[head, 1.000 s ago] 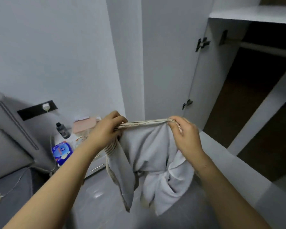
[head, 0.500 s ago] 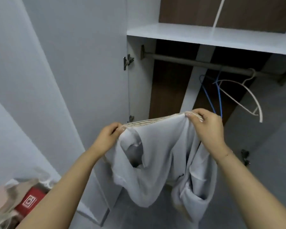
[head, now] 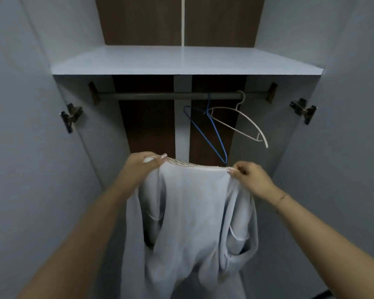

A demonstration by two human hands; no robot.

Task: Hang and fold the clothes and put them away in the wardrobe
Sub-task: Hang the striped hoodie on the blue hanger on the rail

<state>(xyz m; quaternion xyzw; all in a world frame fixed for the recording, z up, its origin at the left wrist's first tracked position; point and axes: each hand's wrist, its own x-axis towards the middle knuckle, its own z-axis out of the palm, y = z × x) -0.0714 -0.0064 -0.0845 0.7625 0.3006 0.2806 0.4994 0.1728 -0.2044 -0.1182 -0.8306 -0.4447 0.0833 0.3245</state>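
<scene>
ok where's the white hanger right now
In the head view, the white hanger hangs on the wardrobe rail, right of centre, beside the blue hanger and above the right hand.

A home bedroom closet: an open wardrobe (head: 343,147) with a pale shelf (head: 181,61) at twelve o'clock, a clothes rail (head: 149,96) beneath, and two wire hangers (head: 235,119) (blue, white) at one o'clock.

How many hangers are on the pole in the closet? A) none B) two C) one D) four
B: two hang on the rail, a blue hanger and a white hanger, side by side toward its right end.
</scene>
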